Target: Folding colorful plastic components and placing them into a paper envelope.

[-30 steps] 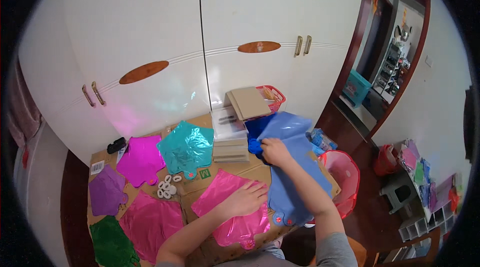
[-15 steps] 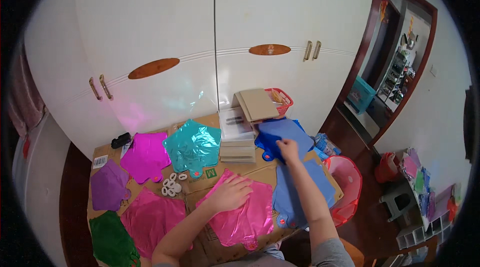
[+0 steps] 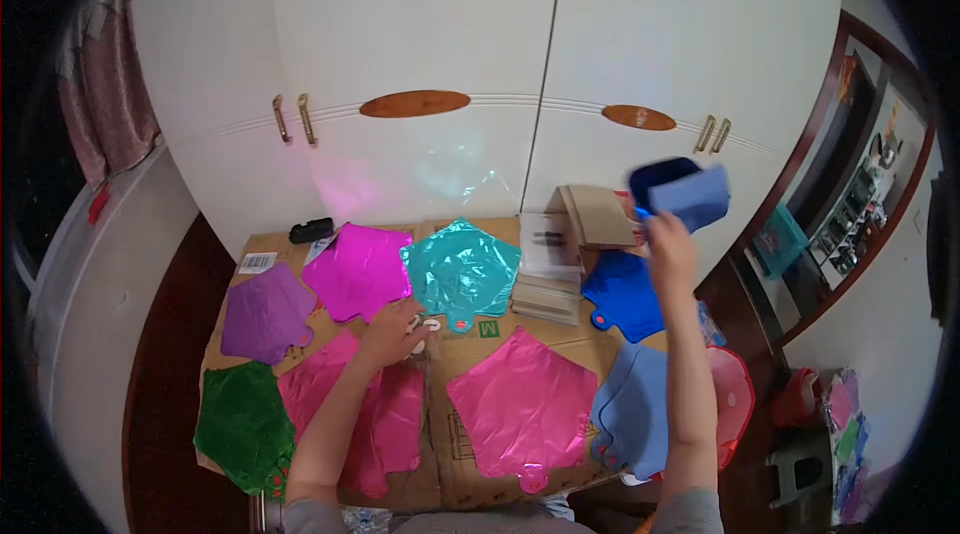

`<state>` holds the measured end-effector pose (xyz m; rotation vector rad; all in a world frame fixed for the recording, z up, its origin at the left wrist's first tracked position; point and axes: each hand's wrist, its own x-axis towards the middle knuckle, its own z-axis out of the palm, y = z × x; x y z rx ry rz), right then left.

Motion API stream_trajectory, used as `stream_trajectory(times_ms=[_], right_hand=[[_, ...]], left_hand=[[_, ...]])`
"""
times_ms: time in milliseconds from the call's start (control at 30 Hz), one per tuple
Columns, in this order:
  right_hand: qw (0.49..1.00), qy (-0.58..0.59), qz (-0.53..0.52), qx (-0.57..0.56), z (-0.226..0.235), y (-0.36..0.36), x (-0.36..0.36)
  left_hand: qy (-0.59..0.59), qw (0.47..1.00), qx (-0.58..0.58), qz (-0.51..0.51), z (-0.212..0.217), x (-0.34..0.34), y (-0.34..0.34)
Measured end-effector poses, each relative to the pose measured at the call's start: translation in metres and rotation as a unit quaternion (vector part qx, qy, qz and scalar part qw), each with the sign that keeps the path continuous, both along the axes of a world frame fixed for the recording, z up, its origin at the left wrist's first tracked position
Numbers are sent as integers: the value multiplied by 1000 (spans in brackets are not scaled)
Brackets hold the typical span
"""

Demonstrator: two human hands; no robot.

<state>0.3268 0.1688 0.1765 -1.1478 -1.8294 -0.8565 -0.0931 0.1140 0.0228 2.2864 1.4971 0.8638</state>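
Note:
My right hand point(image 3: 672, 239) is closed on a deflated blue foil balloon point(image 3: 690, 196), held up in the air and blurred by motion. Below it another blue foil balloon point(image 3: 625, 292) lies on the cardboard. My left hand point(image 3: 390, 334) is over the small pile of white rings point(image 3: 432, 325), its fingers bent down among them; whether one is pinched is hidden. Beneath my left forearm lies a pink foil balloon point(image 3: 400, 424). A flat pink star-shaped balloon point(image 3: 525, 399) lies between my arms, and pale blue ones point(image 3: 630, 414) are under my right forearm.
More flat foil balloons lie on the cardboard-covered table point(image 3: 435, 474): teal point(image 3: 462, 269), magenta point(image 3: 360, 269), purple point(image 3: 265, 312) and green point(image 3: 243, 424). Cardboard boxes point(image 3: 600, 216) stand at the back against the white wardrobe point(image 3: 420, 24). A pink basin point(image 3: 732, 394) is at the right.
My right hand has lifted a blue balloon off the table, up and away. My left hand has left the pink balloon and moved left to the white rings. The view has shifted.

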Motion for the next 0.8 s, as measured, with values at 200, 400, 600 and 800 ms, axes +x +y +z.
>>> stream_trajectory(times_ms=[200,400,600,800], right_hand=[[906,32,250,-340,-34,28,-166],[893,-243,289,-243,-132,43,-228],[889,-247,334,-191,-169,43,-234],[884,-238,289,-281,-177,46,-235]], left_hand=[[82,995,21,-60,-32,-6,10],[81,992,41,-90,-37,-7,0],[-47,997,4,65,-49,-19,31],[-252,910,-295,144,-41,-17,68]])
